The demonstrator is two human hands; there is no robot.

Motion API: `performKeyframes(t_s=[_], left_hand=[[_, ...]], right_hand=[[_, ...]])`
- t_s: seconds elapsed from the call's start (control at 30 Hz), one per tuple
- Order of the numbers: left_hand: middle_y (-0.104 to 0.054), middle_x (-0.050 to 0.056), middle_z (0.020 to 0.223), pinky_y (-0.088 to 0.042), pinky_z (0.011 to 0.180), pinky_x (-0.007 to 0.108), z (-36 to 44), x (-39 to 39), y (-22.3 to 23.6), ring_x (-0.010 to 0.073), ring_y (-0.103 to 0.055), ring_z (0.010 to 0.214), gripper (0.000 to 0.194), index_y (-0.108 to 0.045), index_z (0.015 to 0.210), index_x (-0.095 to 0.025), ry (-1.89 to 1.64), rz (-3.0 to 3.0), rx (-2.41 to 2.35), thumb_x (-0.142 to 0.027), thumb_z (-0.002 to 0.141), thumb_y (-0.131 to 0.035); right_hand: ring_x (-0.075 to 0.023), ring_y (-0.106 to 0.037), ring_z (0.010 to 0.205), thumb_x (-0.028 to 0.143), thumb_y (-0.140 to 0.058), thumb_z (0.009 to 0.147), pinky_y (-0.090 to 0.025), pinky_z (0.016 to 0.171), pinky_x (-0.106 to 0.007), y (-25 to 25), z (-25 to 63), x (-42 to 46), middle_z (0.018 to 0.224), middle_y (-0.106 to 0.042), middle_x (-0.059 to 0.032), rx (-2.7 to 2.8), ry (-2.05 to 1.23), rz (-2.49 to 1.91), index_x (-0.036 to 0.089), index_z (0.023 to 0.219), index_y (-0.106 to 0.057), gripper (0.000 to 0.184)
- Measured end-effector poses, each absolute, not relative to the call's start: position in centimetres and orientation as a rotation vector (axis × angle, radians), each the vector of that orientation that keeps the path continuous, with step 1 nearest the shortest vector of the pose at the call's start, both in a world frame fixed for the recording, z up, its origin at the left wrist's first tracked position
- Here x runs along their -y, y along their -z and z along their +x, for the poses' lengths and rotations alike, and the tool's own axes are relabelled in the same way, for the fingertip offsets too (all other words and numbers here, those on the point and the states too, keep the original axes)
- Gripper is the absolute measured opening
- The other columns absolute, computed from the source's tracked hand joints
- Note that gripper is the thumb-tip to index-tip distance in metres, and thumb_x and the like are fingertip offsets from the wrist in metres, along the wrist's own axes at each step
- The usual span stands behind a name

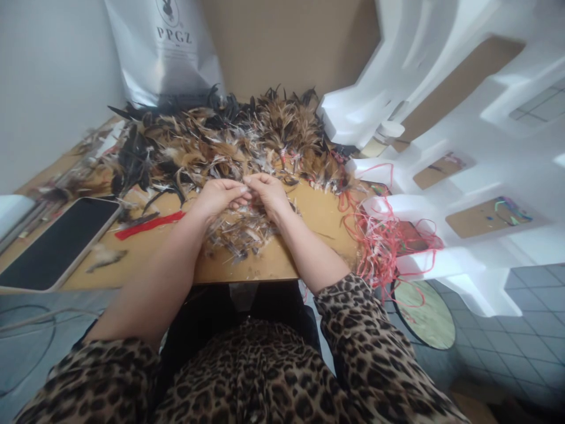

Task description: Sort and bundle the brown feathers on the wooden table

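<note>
Over the yellow tabletop (324,215), my left hand (220,196) and my right hand (269,194) meet fingertip to fingertip. Both are closed in a pinch; whatever lies between the fingers is too small and blurred to name. Just beyond them spreads a heap of brown and black feathers (189,156), some bunched together. Beneath my wrists, close to the table's front edge, lie loose feather scraps (241,238). A red strip (149,225) rests flat on the table beside my left forearm.
A dark-screened phone (62,241) lies at the left. Tangled red and white strings (379,241) hang over the right edge, against a white moulded structure (468,259). Behind the feathers stands a white printed bag (176,65). A round pale disc (426,312) sits low at the right.
</note>
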State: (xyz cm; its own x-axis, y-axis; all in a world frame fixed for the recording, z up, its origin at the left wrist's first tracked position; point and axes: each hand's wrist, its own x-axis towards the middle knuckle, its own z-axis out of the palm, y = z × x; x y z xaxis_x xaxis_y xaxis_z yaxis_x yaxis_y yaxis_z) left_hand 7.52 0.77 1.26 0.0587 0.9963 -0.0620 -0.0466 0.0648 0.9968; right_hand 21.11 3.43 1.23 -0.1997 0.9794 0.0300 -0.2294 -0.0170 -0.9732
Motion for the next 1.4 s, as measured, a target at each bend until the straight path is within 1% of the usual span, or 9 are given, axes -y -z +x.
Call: performKeyframes(t_s=[0.27,0.5,0.7,0.83,0.9,1.0,1.1,1.23,1.4], left_hand=[[-0.065,0.005,0.062,-0.042,0.046,0.015,6.7,-1.1,-1.7,0.0055,-0.055,0.048,0.016,-0.068,0.072,-0.009,-1.261,1.035,-1.137,-0.022,0.062,-0.073],[-0.062,0.003,0.062,-0.042,0.046,0.013,5.8,-1.5,-2.2,0.0042,-0.054,0.048,0.014,-0.065,0.076,-0.01,-1.357,0.843,-1.06,-0.018,0.066,-0.07],[-0.062,0.002,0.062,-0.043,0.048,0.013,5.9,-1.4,-2.4,0.004,-0.055,0.049,0.014,-0.063,0.078,-0.01,-1.351,0.812,-1.096,-0.017,0.067,-0.069],[-0.062,0.002,0.062,-0.042,0.046,0.012,5.9,-1.4,-2.4,0.0031,-0.053,0.047,0.012,-0.064,0.076,-0.009,-1.342,0.831,-1.088,-0.017,0.069,-0.068],[-0.062,0.002,0.061,-0.041,0.045,0.011,5.9,-1.4,-2.4,0.0027,-0.053,0.046,0.011,-0.064,0.075,-0.008,-1.341,0.836,-1.072,-0.016,0.069,-0.067],[-0.062,0.002,0.061,-0.043,0.046,0.011,5.9,-1.4,-2.4,0.0034,-0.054,0.048,0.011,-0.064,0.076,-0.009,-1.352,0.832,-1.075,-0.016,0.068,-0.068],[-0.063,0.003,0.062,-0.045,0.048,0.013,5.9,-1.4,-2.4,0.0049,-0.056,0.05,0.013,-0.064,0.076,-0.009,-1.344,0.829,-1.082,-0.017,0.067,-0.069],[-0.064,0.003,0.064,-0.046,0.049,0.014,5.9,-1.2,-2.5,0.0055,-0.057,0.051,0.016,-0.064,0.077,-0.01,-1.314,0.857,-1.065,-0.019,0.065,-0.071],[-0.066,0.005,0.068,-0.044,0.047,0.014,6.3,-0.8,-2.8,0.0059,-0.057,0.051,0.018,-0.066,0.077,-0.009,-1.275,0.944,-1.095,-0.02,0.063,-0.072]], right_hand=[[-0.0053,-0.047,0.053,0.035,-0.069,0.065,-0.039,0.053,-0.018,-2.0,21.9,-3.3,0.063,-0.06,0.0035,1.33,-1.339,-0.955,0.015,0.074,-0.064,0.023],[-0.0084,-0.053,0.059,0.028,-0.069,0.064,-0.042,0.059,-0.022,-3.8,24.5,-2.9,0.065,-0.064,-0.0002,2.119,-1.447,-0.784,0.013,0.072,-0.068,0.017],[-0.0072,-0.053,0.059,0.021,-0.063,0.067,-0.039,0.059,-0.019,-3.1,22.7,-1.3,0.068,-0.064,0.001,2.521,-1.147,-0.701,0.015,0.072,-0.068,0.009],[-0.0088,-0.051,0.063,0.016,-0.061,0.066,-0.037,0.062,-0.022,-2.3,20.8,-0.2,0.071,-0.062,-0.0009,2.659,-0.872,-0.749,0.014,0.07,-0.067,0.007],[-0.0095,-0.05,0.065,0.014,-0.058,0.067,-0.037,0.064,-0.023,-2.2,20.5,-0.1,0.07,-0.061,-0.0018,2.658,-0.808,-0.763,0.013,0.066,-0.065,0.007],[-0.0089,-0.05,0.063,0.015,-0.056,0.07,-0.038,0.064,-0.022,-2.6,20.9,-0.5,0.068,-0.061,-0.0007,2.498,-0.926,-0.756,0.013,0.065,-0.063,0.009],[-0.0074,-0.049,0.058,0.021,-0.058,0.071,-0.038,0.059,-0.021,-3.2,22.0,-1.2,0.064,-0.06,0.0009,2.166,-1.196,-0.801,0.014,0.068,-0.061,0.008],[-0.0054,-0.045,0.047,0.029,-0.065,0.07,-0.033,0.044,-0.018,-3.3,23.0,-2.3,0.063,-0.064,-0.001,1.779,-1.58,-0.848,0.014,0.07,-0.058,0.017],[-0.0035,-0.045,0.044,0.029,-0.07,0.066,-0.029,0.038,-0.014,-2.3,23.4,-3.5,0.066,-0.067,-0.0019,1.581,-1.768,-0.797,0.014,0.07,-0.055,0.022]])
